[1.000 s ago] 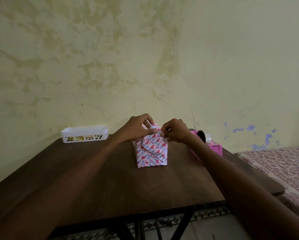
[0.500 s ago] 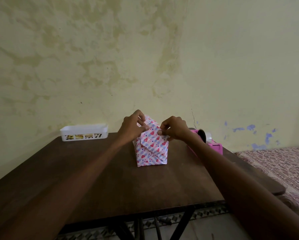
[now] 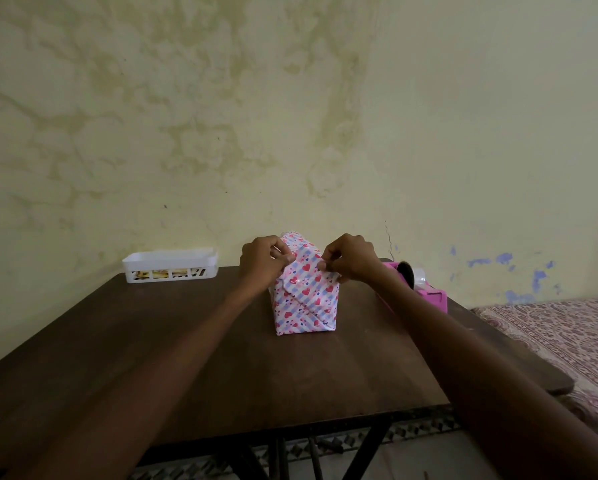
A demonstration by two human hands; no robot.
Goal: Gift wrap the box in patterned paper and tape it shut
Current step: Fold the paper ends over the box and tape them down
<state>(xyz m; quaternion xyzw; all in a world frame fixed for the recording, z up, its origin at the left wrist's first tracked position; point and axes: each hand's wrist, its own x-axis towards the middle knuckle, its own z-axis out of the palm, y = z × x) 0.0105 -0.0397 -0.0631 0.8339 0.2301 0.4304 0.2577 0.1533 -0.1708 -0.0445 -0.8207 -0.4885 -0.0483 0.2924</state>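
Observation:
A box wrapped in pink, white and blue heart-patterned paper (image 3: 306,299) stands on the dark wooden table (image 3: 221,368), its near end folded into triangular flaps. My left hand (image 3: 264,263) pinches the paper at the upper left corner of that end. On the upper right corner, my right hand (image 3: 349,258) pinches the fold with curled fingers. A pink tape dispenser (image 3: 429,292) with a clear roll sits behind my right forearm, partly hidden.
A white slotted plastic tray (image 3: 171,265) rests at the table's far left, against the stained wall. A patterned bedspread (image 3: 564,341) lies to the right of the table. Table legs and a tiled floor show below the front edge.
The top flap has been folded down over the box end. Both hands have spread apart from the middle to the upper corners of the paper.

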